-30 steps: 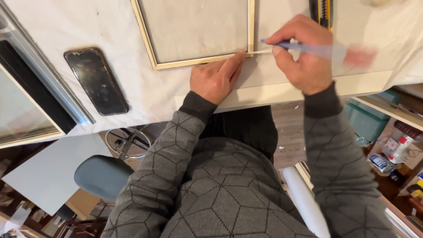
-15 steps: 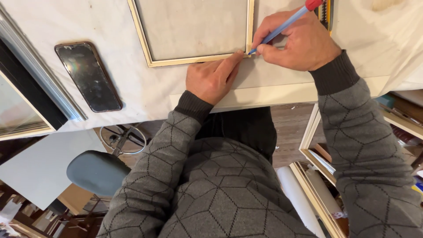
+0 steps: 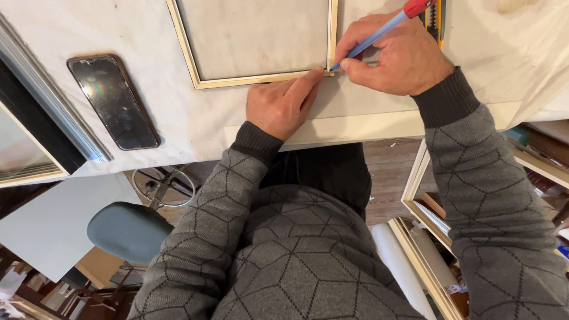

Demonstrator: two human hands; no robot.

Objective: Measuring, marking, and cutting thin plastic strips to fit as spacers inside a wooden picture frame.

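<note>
Change since earlier frames: the right hand (image 3: 394, 56) has come in from the right and now sits at the frame's lower right corner; a second ago the pen was held flatter and further right. The left hand has kept its place at that corner.
Right hand: fingers closed tight around a blue pen with a red cap (image 3: 379, 32), held slanting, red end up and to the right, tip down at the corner.
Pen tip: touching or just beside the corner joint of the frame; which of the two cannot be told.
Left hand (image 3: 283, 105): flat on the cloth, holding nothing, fingers together, forefinger stretched along the bottom rail and its tip meeting the corner just beside the pen tip.
Frame: a thin pale wooden frame (image 3: 261, 79) lies flat on the table, its bottom rail and right rail in view, the top cut off by the picture edge.
Table: covered with a white cloth (image 3: 178, 127), the near edge showing bare and pale.
Phone: a dark phone (image 3: 112, 101) lies face up on the cloth, well apart to the left of the frame.
Other tool: a yellow and black object (image 3: 437, 21) lies just behind the right hand, mostly hidden.
Left edge: a silver moulding strip (image 3: 50, 101) runs slanting beside the phone.
Below the table: a grey stool seat (image 3: 127, 231) at the left; pale frames (image 3: 418, 184) stand at the right.
</note>
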